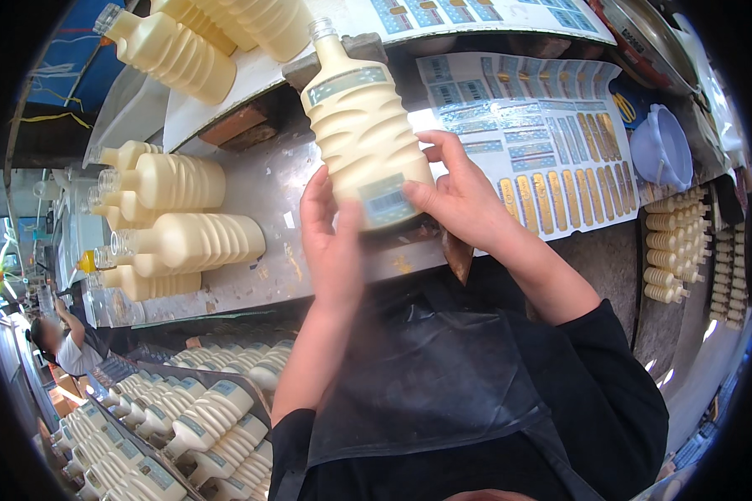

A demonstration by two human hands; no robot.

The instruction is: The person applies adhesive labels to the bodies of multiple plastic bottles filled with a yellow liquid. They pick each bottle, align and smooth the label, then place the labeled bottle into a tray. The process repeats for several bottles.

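Note:
A cream glass bottle (363, 138) with wavy ridges and a clear neck stands before me, tilted slightly left. Blue-grey labels sit on its shoulder and low on its front. My right hand (459, 196) grips its lower right side, the thumb on the lower label (384, 197) and the fingers partly behind the glass. My left hand (330, 238), smeared by motion, is at the lower left side, with fingers along the edge and the thumb in front. Right of the bottle lies a sheet of gold and blue stickers (551, 150).
More cream bottles (196, 238) lie on the metal table (284, 263) at left, and others (175, 58) stand on the raised white board. Labelled bottles (213, 413) fill crates at lower left. A blue bucket (662, 149) is at right. Another person (71, 346) is far left.

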